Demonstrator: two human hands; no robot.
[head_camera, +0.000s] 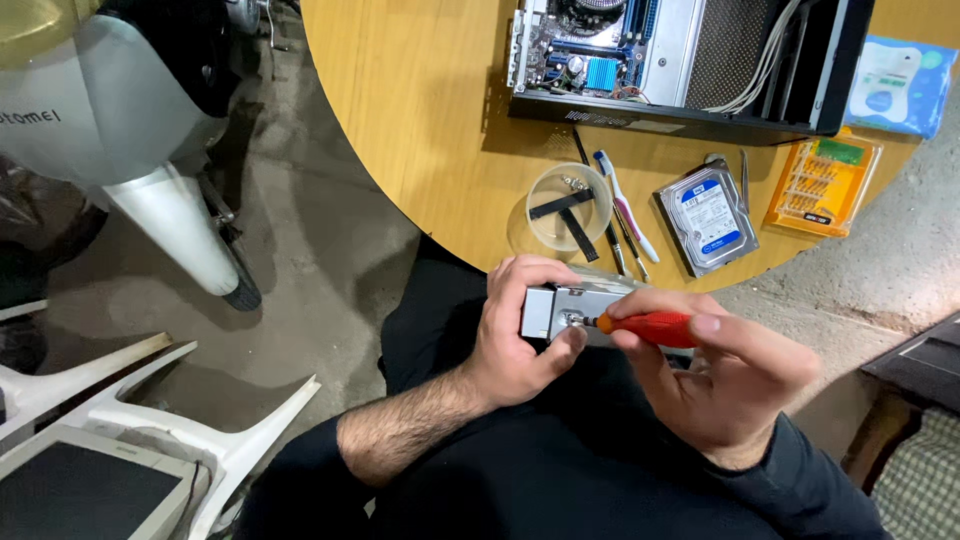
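Observation:
My left hand (515, 335) grips a small grey metal box-shaped part (570, 305) over my lap, below the table's edge. My right hand (725, 375) holds a red-handled screwdriver (650, 326) level, its tip against the side of the metal part. On the round wooden table (420, 110) above lie a clear plastic cup (568, 205) with black strips and small screws, a hard drive (708, 218) and a white and pink toothbrush (625, 205).
An open computer case (690, 60) with a motherboard stands at the table's far side. An orange screwdriver-bit case (822, 185) and a blue tissue pack (900, 85) lie at the right. A scooter (130, 120), white plastic chair legs (150, 400) and a monitor (90, 490) stand at the left.

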